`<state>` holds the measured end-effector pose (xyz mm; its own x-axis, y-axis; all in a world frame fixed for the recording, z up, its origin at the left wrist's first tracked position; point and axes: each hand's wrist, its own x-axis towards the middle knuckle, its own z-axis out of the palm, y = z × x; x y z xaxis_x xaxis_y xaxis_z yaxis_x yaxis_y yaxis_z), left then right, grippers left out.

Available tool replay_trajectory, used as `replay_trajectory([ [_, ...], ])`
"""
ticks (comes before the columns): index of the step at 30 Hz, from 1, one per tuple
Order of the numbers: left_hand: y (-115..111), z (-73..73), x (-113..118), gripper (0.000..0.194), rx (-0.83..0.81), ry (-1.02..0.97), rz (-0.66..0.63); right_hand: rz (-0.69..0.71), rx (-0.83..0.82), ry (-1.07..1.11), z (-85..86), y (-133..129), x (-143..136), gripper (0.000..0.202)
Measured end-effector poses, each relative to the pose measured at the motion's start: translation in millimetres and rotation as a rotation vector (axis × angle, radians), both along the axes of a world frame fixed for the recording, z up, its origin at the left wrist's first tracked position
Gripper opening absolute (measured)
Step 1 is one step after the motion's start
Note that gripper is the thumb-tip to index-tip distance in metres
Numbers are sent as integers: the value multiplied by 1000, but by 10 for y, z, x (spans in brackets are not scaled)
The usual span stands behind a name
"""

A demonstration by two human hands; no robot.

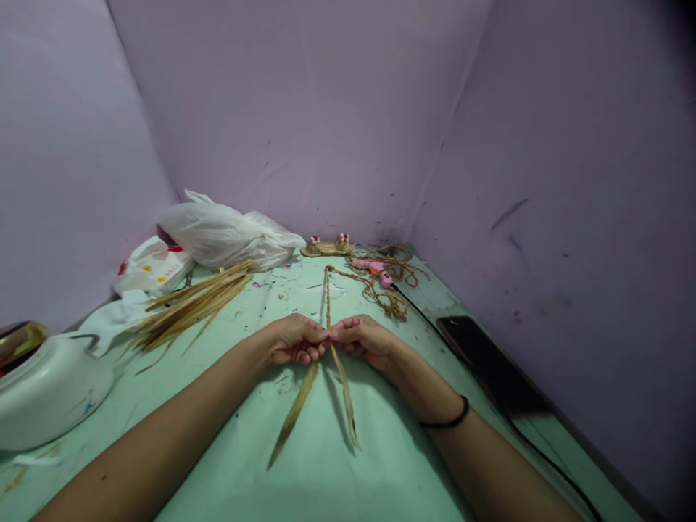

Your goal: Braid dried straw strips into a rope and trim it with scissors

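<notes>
My left hand [298, 338] and my right hand [363, 339] meet over the middle of the green surface, fingers pinched together. Between them they grip a twisted cord [328, 301] of dried leaf fibre. From the pinch the cord runs away from me, bends near the back and joins a looser coil of cord [391, 301] at the right. Below my fingers two loose strips hang toward me: a wide leaf strip [296, 413] under the left hand and a narrower strip [346, 402] under the right. My fingertips hide where the strips join the cord.
A bundle of dried leaf strips [196, 304] lies left, before a white plastic bag [228, 232] and a tissue pack [155, 267]. A white pot [48, 391] stands far left. At the back are a woven piece [328, 249] and a pink glue gun [374, 270]; a phone [489, 362] lies right.
</notes>
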<state>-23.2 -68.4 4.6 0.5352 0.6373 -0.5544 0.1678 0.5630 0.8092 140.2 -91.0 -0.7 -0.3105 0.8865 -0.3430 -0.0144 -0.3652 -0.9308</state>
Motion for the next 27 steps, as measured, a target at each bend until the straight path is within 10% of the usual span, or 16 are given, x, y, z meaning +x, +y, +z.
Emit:
replay_trajectory([
  [12,-61,63,86,10,152,287,3,48,224,-195,-36,29,-24,8],
  [20,-154,69,190,9,403,520,54,60,553,-772,-7,-89,-41,10],
  [27,-197,19,257,14,377,540,116,55,424,-952,144,-196,-61,15],
])
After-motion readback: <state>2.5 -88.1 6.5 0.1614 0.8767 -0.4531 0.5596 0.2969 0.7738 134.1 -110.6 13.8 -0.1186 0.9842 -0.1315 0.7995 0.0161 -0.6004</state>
